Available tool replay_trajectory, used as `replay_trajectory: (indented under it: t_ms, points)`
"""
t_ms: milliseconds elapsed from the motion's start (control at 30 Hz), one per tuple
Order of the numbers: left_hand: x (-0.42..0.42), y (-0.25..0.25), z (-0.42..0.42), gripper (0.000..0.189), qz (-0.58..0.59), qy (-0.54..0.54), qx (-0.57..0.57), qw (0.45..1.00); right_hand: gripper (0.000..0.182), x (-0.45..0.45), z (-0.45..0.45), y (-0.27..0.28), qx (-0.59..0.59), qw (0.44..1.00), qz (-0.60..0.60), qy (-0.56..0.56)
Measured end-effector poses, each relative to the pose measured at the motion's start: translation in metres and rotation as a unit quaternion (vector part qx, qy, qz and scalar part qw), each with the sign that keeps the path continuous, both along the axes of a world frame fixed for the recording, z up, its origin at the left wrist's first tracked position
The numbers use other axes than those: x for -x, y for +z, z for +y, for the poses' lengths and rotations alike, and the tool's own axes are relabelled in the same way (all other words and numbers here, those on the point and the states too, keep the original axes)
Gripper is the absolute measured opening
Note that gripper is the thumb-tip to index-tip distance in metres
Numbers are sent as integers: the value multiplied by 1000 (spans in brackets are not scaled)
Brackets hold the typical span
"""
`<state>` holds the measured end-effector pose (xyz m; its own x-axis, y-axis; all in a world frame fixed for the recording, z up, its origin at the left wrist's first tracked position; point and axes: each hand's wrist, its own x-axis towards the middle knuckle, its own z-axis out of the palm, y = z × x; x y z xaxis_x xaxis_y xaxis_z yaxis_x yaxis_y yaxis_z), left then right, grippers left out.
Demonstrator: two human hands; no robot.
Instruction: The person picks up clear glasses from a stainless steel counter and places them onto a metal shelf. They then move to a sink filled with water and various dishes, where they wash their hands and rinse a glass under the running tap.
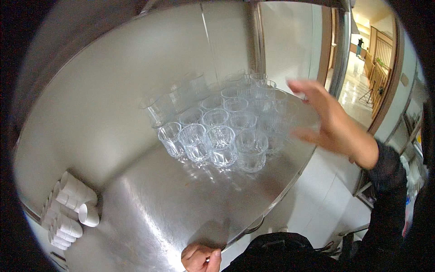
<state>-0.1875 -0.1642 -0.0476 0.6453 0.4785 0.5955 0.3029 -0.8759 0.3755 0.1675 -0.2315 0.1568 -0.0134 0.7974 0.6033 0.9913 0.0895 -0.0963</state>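
Clear drinking glasses (221,146) stand upright in a close cluster on a stainless steel table (163,193), and some of those at the front look stacked. Just right of this cluster, my right hand (323,117) is raised with its thumb and fingers spread apart. It is blurred, and I see nothing in its grasp. My left hand (200,257) is low in the picture, by the table's near edge. Its fingers are curled in, and no object shows in them, though the palm is hidden.
Stacked white cups (71,193) sit against the wall at the far left. A pale wall panel (119,78) rises behind the table. Beyond a doorway at upper right are a tripod (370,93) and a distant person (359,47).
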Motion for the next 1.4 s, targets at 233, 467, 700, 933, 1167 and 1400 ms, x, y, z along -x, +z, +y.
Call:
replay_trajectory:
  t_ms: [233, 467, 700, 933, 1167, 1400]
  points:
    - [4, -12, -1, 42, 17, 2, -45, 999, 59, 74, -168, -110, -13, 963, 148, -224]
    - [-43, 42, 6, 17, -142, -89, 36, 985, 36, 101, -240, -209, -121, 840, 425, -315]
    - [-45, 39, -8, 25, -155, -63, -24, 986, 33, 153, -322, -209, -140, 844, 391, -340]
    - [-42, 20, -99, 22, -104, -267, 56, 956, 26, 259, -450, -210, -150, 786, 392, -454]
    - [-24, -26, -245, 21, 83, -481, 76, 869, 25, 396, -554, -225, -197, 641, 444, -595]
    - [-4, -24, -296, 27, 189, -563, 33, 804, 28, 490, -601, -263, -216, 572, 414, -674]
